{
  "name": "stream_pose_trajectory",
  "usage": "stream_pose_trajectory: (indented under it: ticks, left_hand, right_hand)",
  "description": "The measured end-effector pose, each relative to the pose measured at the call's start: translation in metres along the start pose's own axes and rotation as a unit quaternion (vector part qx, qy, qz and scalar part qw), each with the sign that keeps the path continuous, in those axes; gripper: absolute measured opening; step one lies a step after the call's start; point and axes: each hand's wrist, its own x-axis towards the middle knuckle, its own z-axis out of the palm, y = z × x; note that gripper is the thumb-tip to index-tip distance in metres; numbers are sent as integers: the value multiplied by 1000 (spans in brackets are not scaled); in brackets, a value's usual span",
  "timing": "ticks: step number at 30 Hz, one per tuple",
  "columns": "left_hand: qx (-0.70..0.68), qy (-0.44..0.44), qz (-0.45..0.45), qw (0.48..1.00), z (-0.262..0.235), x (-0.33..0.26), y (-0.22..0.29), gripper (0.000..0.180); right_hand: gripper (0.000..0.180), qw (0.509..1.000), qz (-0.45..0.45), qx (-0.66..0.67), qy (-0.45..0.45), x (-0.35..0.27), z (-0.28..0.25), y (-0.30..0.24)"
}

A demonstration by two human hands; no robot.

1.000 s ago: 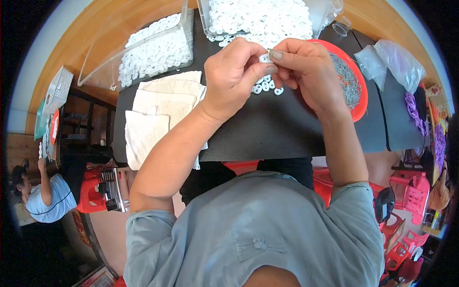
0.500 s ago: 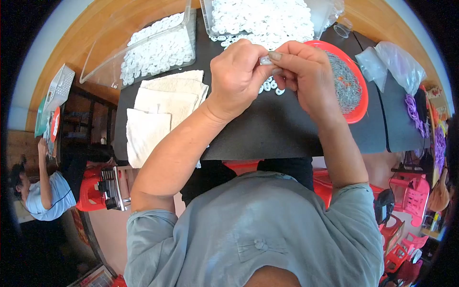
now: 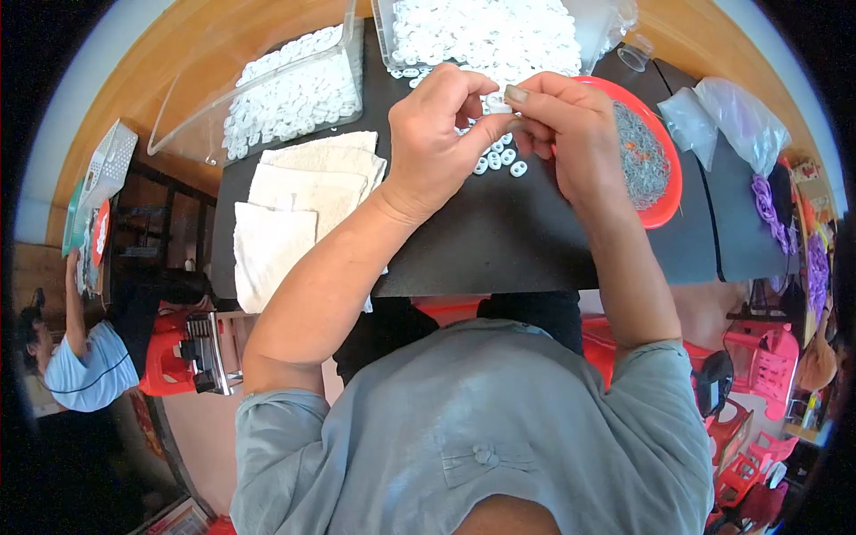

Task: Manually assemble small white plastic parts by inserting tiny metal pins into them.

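Above the black tabletop my two hands meet around a small white plastic piece [image 3: 497, 105]. My right hand [image 3: 571, 125] pinches it between thumb and forefinger, the other fingers curled below. My left hand [image 3: 432, 138] is beside it, forefinger and thumb parted, with the thumb tip close under the piece; whether it touches cannot be seen. Just beneath the hands lie several loose white oval pieces with two holes [image 3: 496, 160]. At the right, a red round basin [image 3: 675, 169] holds many thin grey metal bits.
A clear bin [image 3: 389, 40] at the far middle spills white pieces onto the table. Another clear container [image 3: 357, 89] of them stands far left, near folded cream cloths [image 3: 276, 236]. Plastic bags [image 3: 736, 120] lie at the right. A person [image 3: 89, 357] works at far left.
My left forefinger and thumb have parted, opening a gap beside the white piece. My right hand has shifted slightly and keeps its pinch. The person at left has moved an arm.
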Motion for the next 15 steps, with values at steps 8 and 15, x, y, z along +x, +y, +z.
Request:
stream_pose_trajectory:
  ticks: [8,15]
  left_hand:
    - [22,2,4,1000,-3,1,0,30]
    - [27,0,48,998,-3,2,0,30]
  right_hand:
    - [22,999,-10,-25,-17,2,-6,-2]
    - [19,998,-18,-45,-45,3,-6,-2]
